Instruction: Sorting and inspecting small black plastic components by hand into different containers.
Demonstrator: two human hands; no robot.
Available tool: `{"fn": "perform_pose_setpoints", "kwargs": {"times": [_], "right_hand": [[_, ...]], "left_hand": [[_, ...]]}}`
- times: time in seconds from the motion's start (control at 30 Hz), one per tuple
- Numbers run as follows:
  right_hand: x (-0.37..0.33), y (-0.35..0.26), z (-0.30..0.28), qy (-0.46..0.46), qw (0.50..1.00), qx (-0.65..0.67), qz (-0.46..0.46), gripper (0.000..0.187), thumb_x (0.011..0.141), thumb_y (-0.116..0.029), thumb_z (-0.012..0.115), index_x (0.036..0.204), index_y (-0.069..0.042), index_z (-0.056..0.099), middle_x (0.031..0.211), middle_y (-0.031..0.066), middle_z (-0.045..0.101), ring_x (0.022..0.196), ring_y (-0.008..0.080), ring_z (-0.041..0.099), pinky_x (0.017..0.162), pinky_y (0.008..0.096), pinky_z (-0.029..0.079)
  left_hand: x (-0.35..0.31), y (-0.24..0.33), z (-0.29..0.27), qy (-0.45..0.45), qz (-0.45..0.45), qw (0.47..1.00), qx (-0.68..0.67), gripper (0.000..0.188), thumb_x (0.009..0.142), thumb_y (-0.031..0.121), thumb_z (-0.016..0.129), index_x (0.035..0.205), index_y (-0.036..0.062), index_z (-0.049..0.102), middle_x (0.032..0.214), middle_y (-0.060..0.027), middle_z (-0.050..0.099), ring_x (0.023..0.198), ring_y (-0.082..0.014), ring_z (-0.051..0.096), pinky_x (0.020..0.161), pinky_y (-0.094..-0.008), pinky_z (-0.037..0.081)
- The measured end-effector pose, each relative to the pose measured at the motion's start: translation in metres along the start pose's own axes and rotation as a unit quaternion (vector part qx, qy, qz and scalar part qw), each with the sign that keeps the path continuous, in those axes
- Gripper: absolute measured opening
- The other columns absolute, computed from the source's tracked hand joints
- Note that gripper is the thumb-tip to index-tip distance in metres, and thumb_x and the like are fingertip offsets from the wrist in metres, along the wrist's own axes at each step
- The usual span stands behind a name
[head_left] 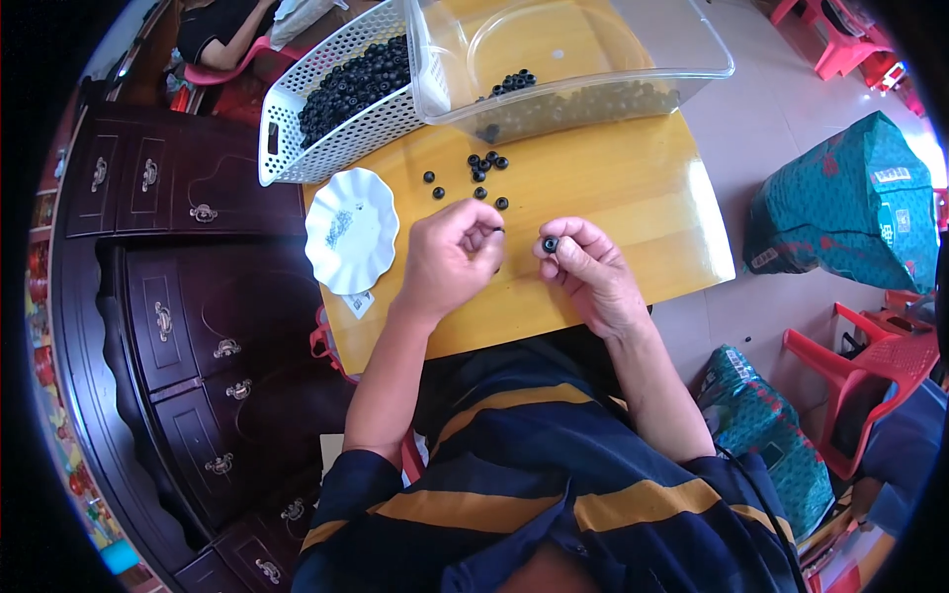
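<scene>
Shiny wood, plastic and rubbery bits

The smooth yellow wooden table (613,188) is shining; the clear plastic tub (593,59) is looking glossy, and the small black matt rings (487,163) are looking rubbery.

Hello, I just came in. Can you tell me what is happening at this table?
A person sits at a wooden table and works with small black rings. The right hand pinches one black ring between its fingertips. The left hand is closed beside it and seems to hold something tiny, too small to identify. More loose rings lie on the table ahead. A white basket is full of them, a clear plastic tub holds some, and a white scalloped dish sits on the left.
</scene>
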State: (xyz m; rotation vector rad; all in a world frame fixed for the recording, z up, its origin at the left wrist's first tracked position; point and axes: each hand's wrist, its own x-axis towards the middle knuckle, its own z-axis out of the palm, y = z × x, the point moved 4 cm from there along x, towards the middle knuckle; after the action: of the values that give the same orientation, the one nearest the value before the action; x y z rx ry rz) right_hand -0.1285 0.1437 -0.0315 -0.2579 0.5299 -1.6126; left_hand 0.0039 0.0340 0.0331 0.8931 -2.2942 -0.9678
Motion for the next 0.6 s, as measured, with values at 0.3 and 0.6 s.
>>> {"fn": "perform_pose_setpoints", "kwargs": {"times": [0.3,0.6], "right_hand": [[0.000,0.002,0.004,0.008,1.000,-0.020,0.015,0.021,0.097,-0.015,0.066,0.115,-0.004,0.064,0.101,0.0038,0.067,0.087,0.0105,0.062,0.080,0.0241,0.052],[-0.002,0.001,0.005,-0.011,1.000,-0.012,0.019,0.018,0.097,-0.012,0.066,0.112,-0.003,0.063,0.102,0.0018,0.065,0.091,0.0099,0.062,0.084,0.0253,0.052]], "left_hand": [[-0.014,0.027,-0.006,0.043,0.034,0.989,-0.138,0.011,0.083,-0.004,0.071,0.093,-0.0001,0.067,0.081,-0.0051,0.068,0.070,-0.0099,0.063,0.066,-0.0237,0.051],[-0.013,0.041,0.001,0.028,0.106,0.988,-0.108,0.012,0.086,-0.004,0.070,0.097,-0.0007,0.066,0.087,-0.0074,0.066,0.073,-0.0136,0.062,0.065,-0.0255,0.051]]}}
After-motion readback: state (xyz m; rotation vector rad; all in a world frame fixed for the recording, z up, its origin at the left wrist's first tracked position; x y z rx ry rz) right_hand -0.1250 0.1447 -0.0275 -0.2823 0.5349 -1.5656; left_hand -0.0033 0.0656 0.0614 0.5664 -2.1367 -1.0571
